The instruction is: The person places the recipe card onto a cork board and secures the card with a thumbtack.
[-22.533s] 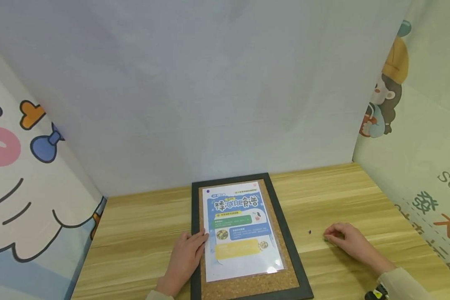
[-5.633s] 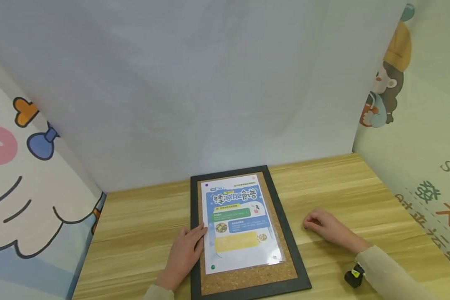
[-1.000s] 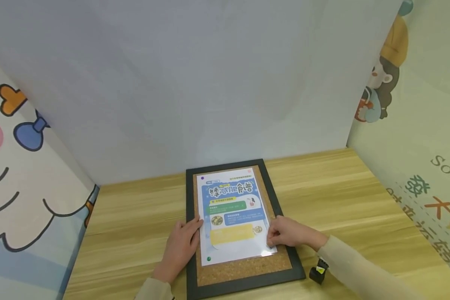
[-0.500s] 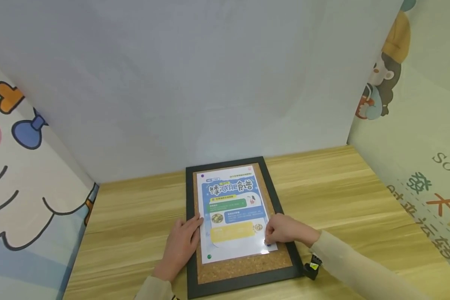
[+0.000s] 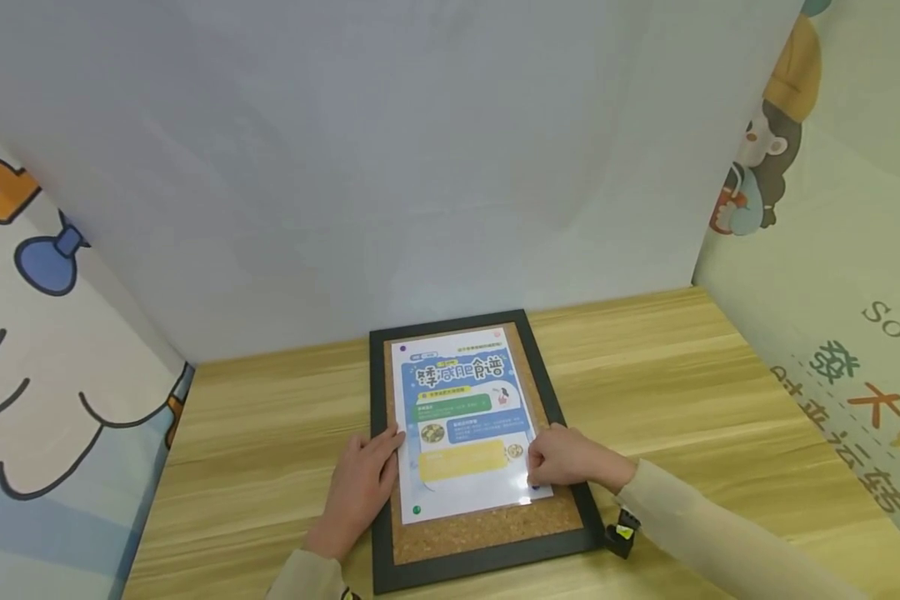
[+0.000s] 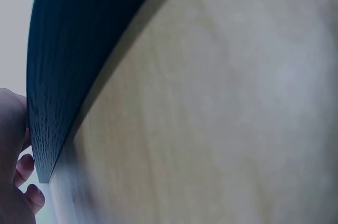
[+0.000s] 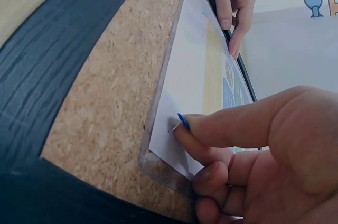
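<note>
A laminated poster (image 5: 468,496) with Chinese print lies on a black-framed cork board (image 5: 487,535). My right hand (image 5: 567,456) is over the poster's lower right corner. Its thumb and index finger pinch a blue thumbtack (image 7: 183,122), whose metal point is right at the poster's surface in the right wrist view. My left hand (image 5: 360,483) rests on the left side of the frame, fingertips reaching the poster's edge. A purple tack (image 5: 402,348) sits in the upper left corner, a pink tack (image 5: 497,334) in the upper right and a green tack (image 5: 417,509) in the lower left.
The board lies on a wood-grain table (image 5: 262,425), its far end close to a pale wall (image 5: 435,167). Cartoon-printed panels flank the table on the left and right. A small black device (image 5: 619,537) hangs at my right wrist, over the frame's lower right corner.
Earlier a loose tack lay on the table, and the green one was not in the poster. My right hand has moved from the table onto the lower right corner. The left hand stays.
</note>
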The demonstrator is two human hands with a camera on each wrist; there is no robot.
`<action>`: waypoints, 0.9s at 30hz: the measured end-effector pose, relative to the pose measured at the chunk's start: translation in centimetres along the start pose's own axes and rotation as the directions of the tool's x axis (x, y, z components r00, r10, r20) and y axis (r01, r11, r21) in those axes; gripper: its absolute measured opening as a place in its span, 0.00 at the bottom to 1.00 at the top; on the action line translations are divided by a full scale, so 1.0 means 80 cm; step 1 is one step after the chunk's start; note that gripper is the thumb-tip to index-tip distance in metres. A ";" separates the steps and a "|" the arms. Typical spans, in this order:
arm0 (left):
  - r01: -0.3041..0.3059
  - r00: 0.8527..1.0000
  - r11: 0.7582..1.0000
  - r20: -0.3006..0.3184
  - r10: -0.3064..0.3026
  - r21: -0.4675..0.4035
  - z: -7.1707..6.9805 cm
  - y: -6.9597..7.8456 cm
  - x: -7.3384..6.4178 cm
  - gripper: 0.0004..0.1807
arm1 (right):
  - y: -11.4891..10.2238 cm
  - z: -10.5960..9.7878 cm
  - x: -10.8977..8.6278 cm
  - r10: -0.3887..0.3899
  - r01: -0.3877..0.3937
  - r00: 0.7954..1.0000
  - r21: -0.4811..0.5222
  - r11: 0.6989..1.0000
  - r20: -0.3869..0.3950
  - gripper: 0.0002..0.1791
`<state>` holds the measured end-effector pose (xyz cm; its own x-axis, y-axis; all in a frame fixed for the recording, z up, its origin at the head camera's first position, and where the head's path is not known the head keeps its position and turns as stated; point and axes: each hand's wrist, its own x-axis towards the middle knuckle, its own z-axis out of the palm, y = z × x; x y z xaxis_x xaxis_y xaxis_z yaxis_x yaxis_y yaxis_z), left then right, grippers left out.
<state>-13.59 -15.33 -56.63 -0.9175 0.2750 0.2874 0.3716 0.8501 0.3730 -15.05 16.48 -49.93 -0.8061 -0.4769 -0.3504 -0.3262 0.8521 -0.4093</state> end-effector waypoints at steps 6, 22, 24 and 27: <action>-0.002 1.000 1.000 -0.001 0.002 0.002 0.001 0.000 0.000 0.17 | -0.003 0.000 0.000 0.012 -0.012 1.000 -0.018 1.000 -0.017 0.12; 0.020 1.000 1.000 0.020 -0.020 0.012 0.001 0.000 0.003 0.18 | -0.011 -0.002 0.005 0.135 -0.134 0.990 -0.021 0.991 0.040 0.14; 0.013 1.000 1.000 0.013 -0.013 0.011 0.001 0.000 0.002 0.18 | -0.011 -0.001 0.005 0.142 -0.141 0.989 -0.017 0.990 0.047 0.13; 0.002 1.000 1.000 0.004 -0.002 0.012 0.002 0.000 0.001 0.18 | -0.011 -0.002 0.005 0.146 -0.146 0.987 -0.006 0.989 0.063 0.13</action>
<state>-13.71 -15.25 -56.77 -0.9188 0.2753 0.2830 0.3683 0.8560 0.3629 -15.14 15.55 -49.58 -0.8124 -0.3602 -0.4585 -0.2085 0.9138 -0.3484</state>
